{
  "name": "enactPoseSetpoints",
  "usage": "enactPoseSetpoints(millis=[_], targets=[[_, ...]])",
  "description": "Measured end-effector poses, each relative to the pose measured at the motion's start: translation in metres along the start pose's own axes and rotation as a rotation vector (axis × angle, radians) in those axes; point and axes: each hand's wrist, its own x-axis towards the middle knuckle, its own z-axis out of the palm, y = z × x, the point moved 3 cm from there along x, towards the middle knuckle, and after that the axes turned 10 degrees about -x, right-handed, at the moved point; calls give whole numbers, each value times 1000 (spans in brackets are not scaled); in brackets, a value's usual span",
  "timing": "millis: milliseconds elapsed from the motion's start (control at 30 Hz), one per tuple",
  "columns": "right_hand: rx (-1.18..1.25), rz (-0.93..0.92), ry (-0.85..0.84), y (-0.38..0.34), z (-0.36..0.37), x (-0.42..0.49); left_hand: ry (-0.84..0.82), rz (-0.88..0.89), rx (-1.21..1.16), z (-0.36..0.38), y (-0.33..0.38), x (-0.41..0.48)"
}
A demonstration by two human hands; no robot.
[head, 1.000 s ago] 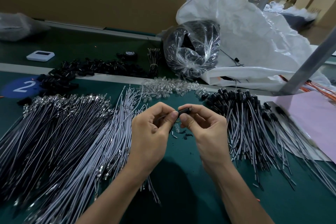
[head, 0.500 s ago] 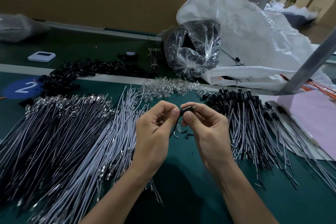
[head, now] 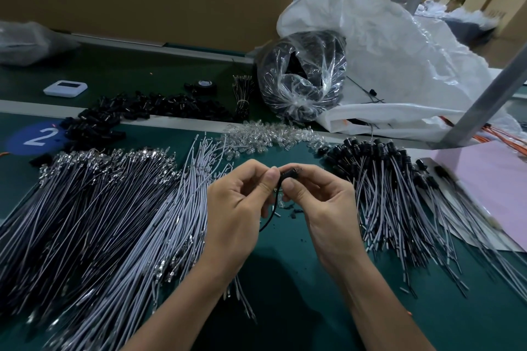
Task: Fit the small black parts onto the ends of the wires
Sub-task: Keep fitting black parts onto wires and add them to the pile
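Note:
My right hand pinches a small black part between thumb and forefinger above the green mat. My left hand pinches the wire just left of that part, and the dark wire hangs down between both palms. A big fan of bare grey wires lies to the left. At the right lies a heap of wires with black parts fitted. Loose black parts are piled at the back left.
Clear small caps lie scattered behind my hands. A clear bag of black goods and a large white sack stand behind. A pink sheet, a slanted metal post, a white device and a tape roll sit around.
Both hands stay together at the same spot; the fingers shifted slightly on the black part and wire, and more of the wire now hangs down between my palms.

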Motion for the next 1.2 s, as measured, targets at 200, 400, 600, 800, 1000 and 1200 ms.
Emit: enactPoseSetpoints(millis=[200, 400, 600, 800, 1000, 1200], targets=[[115, 38, 54, -3, -5, 4, -19, 2, 71, 5, -1, -2], [130, 98, 57, 0, -5, 2, -78, -33, 57, 10, -3, -2], [212, 196, -35, 0, 2, 1, -79, -78, -59, 9, -5, -2], [199, 186, -71, -2, -1, 2, -134, -175, -225, 15, -4, -2], [157, 173, -93, 0, -4, 5, -121, -181, -176, 11, -7, -2], [107, 168, -132, 3, -3, 6, -69, -111, -129, 4, -5, 6]])
